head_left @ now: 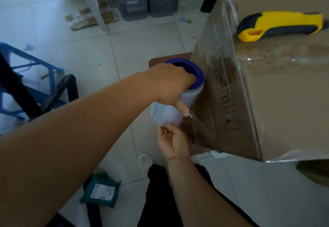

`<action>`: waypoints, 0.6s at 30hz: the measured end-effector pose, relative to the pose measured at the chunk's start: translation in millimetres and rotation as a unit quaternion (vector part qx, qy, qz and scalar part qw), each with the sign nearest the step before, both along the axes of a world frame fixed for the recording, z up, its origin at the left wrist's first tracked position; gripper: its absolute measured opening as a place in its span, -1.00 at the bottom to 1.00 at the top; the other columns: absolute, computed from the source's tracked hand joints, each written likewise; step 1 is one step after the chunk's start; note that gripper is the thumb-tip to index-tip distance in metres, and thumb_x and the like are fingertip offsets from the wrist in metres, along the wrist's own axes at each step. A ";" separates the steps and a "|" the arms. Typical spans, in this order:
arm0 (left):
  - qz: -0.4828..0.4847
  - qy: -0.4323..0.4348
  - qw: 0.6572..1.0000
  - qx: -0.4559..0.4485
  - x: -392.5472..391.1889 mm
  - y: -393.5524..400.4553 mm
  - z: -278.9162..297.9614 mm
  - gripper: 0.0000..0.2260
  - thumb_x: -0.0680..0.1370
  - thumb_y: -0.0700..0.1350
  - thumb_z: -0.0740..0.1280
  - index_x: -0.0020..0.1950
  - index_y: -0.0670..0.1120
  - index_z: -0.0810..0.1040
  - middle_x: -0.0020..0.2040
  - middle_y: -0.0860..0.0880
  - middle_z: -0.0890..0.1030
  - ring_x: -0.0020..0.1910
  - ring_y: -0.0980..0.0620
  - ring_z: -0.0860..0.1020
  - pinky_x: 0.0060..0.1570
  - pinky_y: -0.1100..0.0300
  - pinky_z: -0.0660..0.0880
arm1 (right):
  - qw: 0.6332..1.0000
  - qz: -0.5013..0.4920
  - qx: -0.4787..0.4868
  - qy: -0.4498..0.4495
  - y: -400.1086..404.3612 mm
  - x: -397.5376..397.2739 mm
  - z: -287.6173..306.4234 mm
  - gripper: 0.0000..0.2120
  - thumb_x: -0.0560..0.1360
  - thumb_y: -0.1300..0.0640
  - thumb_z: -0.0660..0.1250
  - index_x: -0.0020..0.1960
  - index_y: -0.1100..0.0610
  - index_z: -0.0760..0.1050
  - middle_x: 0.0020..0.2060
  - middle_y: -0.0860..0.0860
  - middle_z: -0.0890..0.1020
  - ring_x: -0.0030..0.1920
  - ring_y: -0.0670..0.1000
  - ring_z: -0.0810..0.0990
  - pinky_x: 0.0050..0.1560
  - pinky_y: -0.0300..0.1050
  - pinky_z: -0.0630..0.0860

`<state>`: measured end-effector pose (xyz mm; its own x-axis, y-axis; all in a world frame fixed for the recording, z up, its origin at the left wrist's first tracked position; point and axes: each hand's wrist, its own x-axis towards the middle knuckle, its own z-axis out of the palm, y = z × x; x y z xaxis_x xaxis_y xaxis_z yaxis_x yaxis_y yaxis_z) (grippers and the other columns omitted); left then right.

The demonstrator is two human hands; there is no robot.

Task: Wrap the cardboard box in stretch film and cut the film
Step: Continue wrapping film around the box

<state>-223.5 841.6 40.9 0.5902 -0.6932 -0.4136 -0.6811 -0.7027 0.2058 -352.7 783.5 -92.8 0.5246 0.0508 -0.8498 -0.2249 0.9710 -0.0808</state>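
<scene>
Clearly the weak point is the stretch film (201,130) itself: it runs taut from the film roll (175,100) to the near side face of the cardboard box (277,102), and, judging from that tension, a sharp tug could tear it or peel it off the box before the wrap is done. The left hand (170,82) grips the top of the roll, fingers curled over its blue core, with one finger pointing down along the roll's side; the right hand (173,140) holds the roll's bottom end from below, fingers curled. If either grip slips, the roll could drop to the floor beside the box and the film would slacken and bunch. A yellow utility knife (281,26) lies on top of the box, toward its far edge; I would judge that jolting the box while pulling the film round could send it sliding off. Beyond the box, grey storage baskets (146,4) stand under a white rack with flattened cardboard nearby. Left of the box a blue plastic frame (33,62) crowds the floor, and a teal parcel (101,190) lies by the person's feet below the box, a tripping risk when stepping round.
</scene>
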 end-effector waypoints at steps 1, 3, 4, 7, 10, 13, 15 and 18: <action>-0.005 0.003 1.000 -0.001 1.9 -0.5 1.0 -0.46 0.35 0.34 0.36 -0.01 -0.10 0.38 -0.37 0.06 0.34 -0.43 0.15 0.29 -0.43 0.19 0.22 | 1.000 -0.007 -0.005 0.009 1.3 1.7 -0.4 -0.71 0.31 0.54 0.21 -0.11 0.23 0.49 -0.39 0.11 0.60 -0.22 0.02 0.51 -0.13 -0.18 0.57; -0.016 0.008 1.000 0.003 5.4 -1.8 2.0 -0.42 0.34 0.35 0.35 0.03 -0.12 0.42 -0.38 0.06 0.35 -0.42 0.14 0.30 -0.38 0.18 0.28 | 1.000 -0.025 -0.008 0.014 2.8 4.5 -1.9 -0.68 0.38 0.53 0.11 -0.07 0.21 0.48 -0.39 0.09 0.64 -0.18 0.01 0.51 -0.08 -0.19 0.52; -0.021 0.011 1.000 0.009 6.0 -2.8 2.4 -0.41 0.34 0.36 0.35 0.05 -0.13 0.43 -0.38 0.06 0.36 -0.42 0.13 0.31 -0.36 0.17 0.31 | 0.999 -0.033 -0.005 0.012 3.2 5.2 -2.8 -0.67 0.38 0.52 0.11 -0.05 0.20 0.48 -0.38 0.08 0.65 -0.17 0.01 0.52 -0.10 -0.20 0.53; -0.025 0.017 0.999 0.027 9.6 -3.4 2.3 -0.37 0.33 0.36 0.35 0.10 -0.14 0.43 -0.37 0.06 0.36 -0.42 0.13 0.32 -0.33 0.17 0.33 | 0.998 -0.056 0.011 0.001 5.3 4.8 -6.3 -0.68 0.47 0.49 0.07 0.01 0.19 0.48 -0.25 0.10 0.66 -0.12 0.00 0.54 -0.04 -0.20 0.48; -0.026 0.020 0.998 0.045 13.7 -1.4 2.1 -0.34 0.33 0.35 0.37 0.18 -0.13 0.42 -0.35 0.08 0.37 -0.40 0.15 0.33 -0.28 0.17 0.36 | 0.998 -0.056 0.019 -0.006 6.5 7.4 -9.8 -0.69 0.48 0.49 0.07 -0.04 0.19 0.48 -0.18 0.09 0.60 -0.14 -0.02 0.52 -0.02 -0.20 0.44; -0.037 0.008 0.998 0.055 22.8 2.2 0.2 -0.34 0.35 0.31 0.39 0.24 -0.11 0.39 -0.34 0.10 0.36 -0.40 0.16 0.33 -0.27 0.17 0.37 | 0.998 -0.049 0.022 -0.013 7.6 13.4 -10.8 -0.67 0.45 0.52 0.04 -0.06 0.20 0.47 -0.14 0.09 0.57 -0.15 -0.02 0.51 -0.02 -0.20 0.43; -0.045 -0.003 0.997 0.055 31.0 6.0 -0.5 -0.36 0.37 0.27 0.40 0.26 -0.11 0.38 -0.34 0.11 0.34 -0.41 0.18 0.31 -0.30 0.21 0.32 | 0.998 -0.052 0.015 -0.022 11.3 19.6 -11.0 -0.61 0.36 0.55 0.07 -0.03 0.19 0.47 -0.12 0.08 0.60 -0.12 -0.03 0.53 -0.05 -0.23 0.48; -0.067 -0.017 0.996 0.049 44.0 12.4 -2.5 -0.39 0.39 0.24 0.40 0.27 -0.11 0.37 -0.34 0.12 0.34 -0.41 0.20 0.28 -0.28 0.22 0.29 | 0.998 -0.062 0.002 -0.029 18.8 33.0 -12.3 -0.62 0.34 0.57 0.05 -0.10 0.18 0.45 -0.16 0.06 0.63 -0.12 -0.04 0.54 -0.12 -0.26 0.50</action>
<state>-179.5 854.1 38.4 0.5095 -0.7245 -0.4642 -0.7759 -0.6201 0.1162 -319.7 802.3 -105.1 0.5749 -0.0150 -0.8181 -0.0981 0.9914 -0.0871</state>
